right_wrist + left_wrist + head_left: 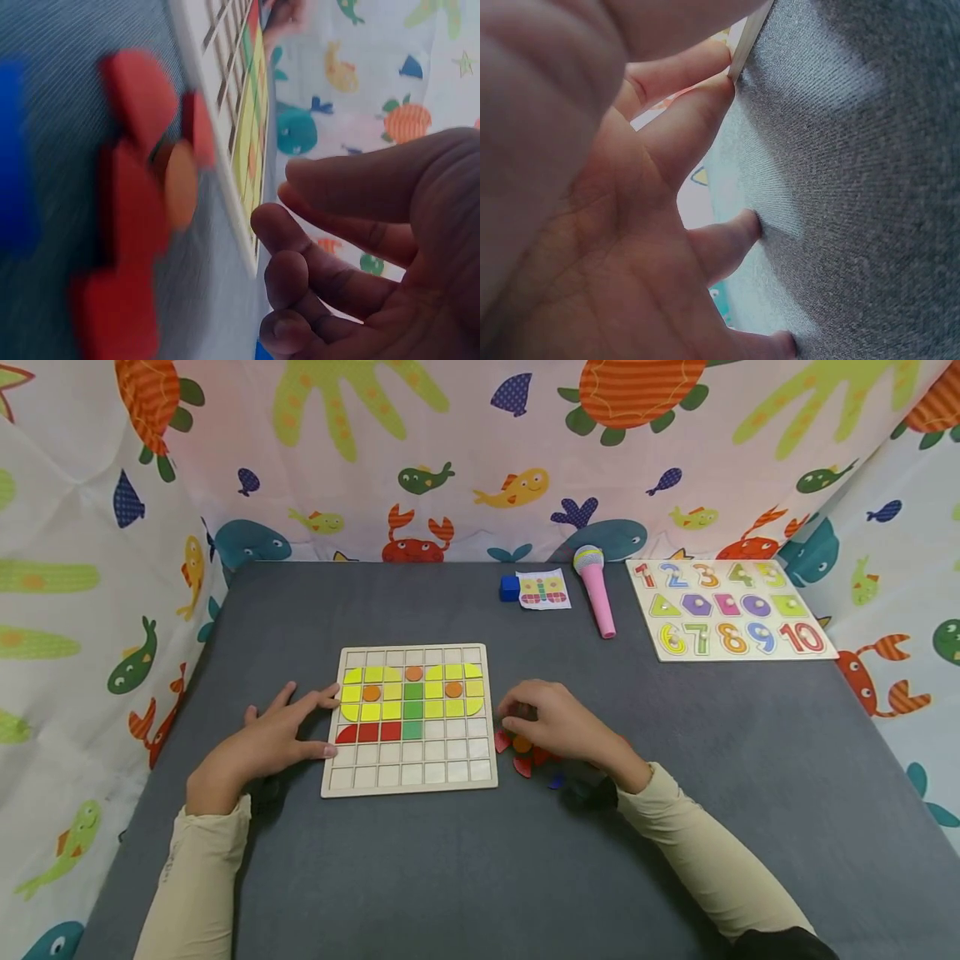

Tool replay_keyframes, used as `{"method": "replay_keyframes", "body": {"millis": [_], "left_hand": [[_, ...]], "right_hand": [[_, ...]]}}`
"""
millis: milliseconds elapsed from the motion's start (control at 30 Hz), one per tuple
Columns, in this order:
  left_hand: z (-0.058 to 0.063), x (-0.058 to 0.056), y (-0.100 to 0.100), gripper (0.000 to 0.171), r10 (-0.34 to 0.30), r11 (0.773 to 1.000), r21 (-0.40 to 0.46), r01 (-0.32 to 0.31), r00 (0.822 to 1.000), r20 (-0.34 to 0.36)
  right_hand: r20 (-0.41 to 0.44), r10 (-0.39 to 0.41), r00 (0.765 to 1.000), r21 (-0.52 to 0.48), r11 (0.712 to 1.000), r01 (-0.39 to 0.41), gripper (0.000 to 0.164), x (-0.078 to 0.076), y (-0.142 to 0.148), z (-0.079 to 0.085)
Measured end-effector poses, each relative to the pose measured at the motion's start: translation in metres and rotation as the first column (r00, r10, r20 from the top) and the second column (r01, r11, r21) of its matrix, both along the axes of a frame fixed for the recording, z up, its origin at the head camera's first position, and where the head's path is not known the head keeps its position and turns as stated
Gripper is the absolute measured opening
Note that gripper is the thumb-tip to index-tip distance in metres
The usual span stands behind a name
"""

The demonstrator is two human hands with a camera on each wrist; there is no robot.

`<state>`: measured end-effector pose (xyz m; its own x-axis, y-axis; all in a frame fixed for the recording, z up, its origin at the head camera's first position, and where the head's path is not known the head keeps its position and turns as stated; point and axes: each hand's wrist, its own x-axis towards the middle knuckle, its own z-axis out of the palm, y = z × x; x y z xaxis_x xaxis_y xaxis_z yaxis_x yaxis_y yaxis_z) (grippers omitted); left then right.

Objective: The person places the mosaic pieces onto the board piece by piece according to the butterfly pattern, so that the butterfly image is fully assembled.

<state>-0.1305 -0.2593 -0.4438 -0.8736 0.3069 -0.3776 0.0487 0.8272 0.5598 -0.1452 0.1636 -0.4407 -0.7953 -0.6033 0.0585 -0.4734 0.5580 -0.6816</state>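
Note:
A pale wooden grid board (459, 773) lies flat on the table. In its upper rows sit yellow tiles (371, 711), orange discs (413, 673) and a green column (413, 709); red tiles (368, 732) line part of a lower row at the left. My left hand (258, 747) has thumb and fingertips spread along the board's left edge, touching it. Close to the right edge, my right hand (562, 722) hovers over loose pieces, fingers loosely bent, nothing visible between thumb and fingertips. Beneath it are red pieces (142, 94), an orange disc (180, 186) and a blue piece (557, 782), partly hidden by the hand.
Toward the back stand a blue block (509, 588), a card (544, 590) with a coloured tile pattern and a pink toy microphone (597, 593). A number-and-shape puzzle board (810, 606) lies at the back right. Sea-animal cloth (465, 443) hangs behind the grey table.

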Motion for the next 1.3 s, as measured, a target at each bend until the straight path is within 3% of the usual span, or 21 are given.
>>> {"method": "replay_keyframes", "body": {"millis": [567,1033,1300], "left_hand": [[0.002,0.001,0.001,0.095,0.004,1.0,-0.014,-0.004,1.0,0.009],[0.0,0.001,0.001,0.096,0.004,1.0,-0.004,-0.004,1.0,0.007],[0.002,0.001,0.001,0.096,0.008,1.0,-0.009,-0.008,1.0,0.01]], "right_hand": [[-0.027,0.013,1.0,0.095,0.995,-0.01,0.023,0.013,0.076,-0.007],[-0.015,0.01,1.0,0.12,0.993,-0.008,0.025,0.018,0.085,-0.01],[0.036,0.061,0.997,0.112,0.992,-0.065,0.027,0.016,0.079,-0.013]]}}
